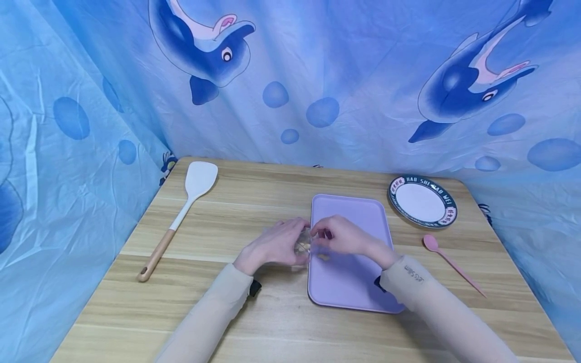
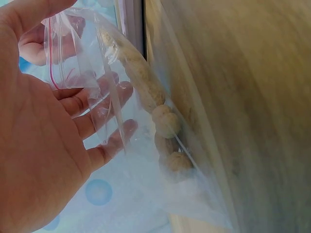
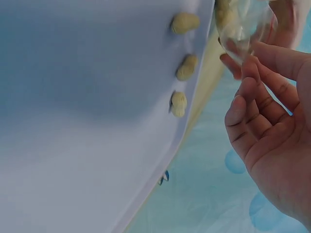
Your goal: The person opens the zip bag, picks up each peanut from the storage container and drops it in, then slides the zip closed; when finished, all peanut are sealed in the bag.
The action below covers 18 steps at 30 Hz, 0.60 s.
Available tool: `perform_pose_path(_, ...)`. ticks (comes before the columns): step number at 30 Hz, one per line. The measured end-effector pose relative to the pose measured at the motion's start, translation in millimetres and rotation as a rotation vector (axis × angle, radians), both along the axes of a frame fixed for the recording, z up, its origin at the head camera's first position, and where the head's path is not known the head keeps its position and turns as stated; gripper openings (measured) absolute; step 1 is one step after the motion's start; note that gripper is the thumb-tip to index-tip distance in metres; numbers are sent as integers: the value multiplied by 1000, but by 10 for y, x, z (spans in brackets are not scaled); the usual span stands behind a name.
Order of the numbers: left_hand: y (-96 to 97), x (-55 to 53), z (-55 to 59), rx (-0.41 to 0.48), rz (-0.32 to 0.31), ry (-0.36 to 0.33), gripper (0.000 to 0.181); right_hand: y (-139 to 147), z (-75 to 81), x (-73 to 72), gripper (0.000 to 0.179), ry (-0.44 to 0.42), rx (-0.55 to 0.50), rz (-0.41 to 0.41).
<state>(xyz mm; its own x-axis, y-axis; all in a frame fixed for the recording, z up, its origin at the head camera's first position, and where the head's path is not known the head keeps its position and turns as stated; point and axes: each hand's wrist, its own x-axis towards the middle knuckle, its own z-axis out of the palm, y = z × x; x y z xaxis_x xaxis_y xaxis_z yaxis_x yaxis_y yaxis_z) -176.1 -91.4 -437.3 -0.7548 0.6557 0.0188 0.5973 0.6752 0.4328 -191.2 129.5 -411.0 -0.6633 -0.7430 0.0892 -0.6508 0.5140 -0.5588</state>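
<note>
A clear zip bag [image 1: 302,246] of unshelled peanuts [image 2: 167,121] is between my hands, at the left edge of the purple tray [image 1: 354,287]. My left hand [image 1: 279,244] holds the bag near its mouth, thumb on one side and fingers behind the film. Opposite it, my right hand [image 1: 342,236] hovers over the tray, thumb and forefinger pinching the bag's edge. Three peanuts [image 3: 185,23] lie apart on the tray along its rim in the right wrist view. Most of the bag is hidden by the left hand in the head view.
At the left of the wooden table [image 1: 159,312] lies a white spatula [image 1: 199,179] with a wooden handle. A dark-rimmed plate [image 1: 419,201] sits at the back right, with a pink spoon [image 1: 449,259] in front of it. A blue dolphin curtain [image 1: 363,146] hangs behind.
</note>
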Motion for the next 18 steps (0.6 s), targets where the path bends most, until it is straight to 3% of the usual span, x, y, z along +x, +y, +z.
perform_pose_path(18,-3,-6,1,1,17,-19,84,285,58,-251,15,10,-21,-88)
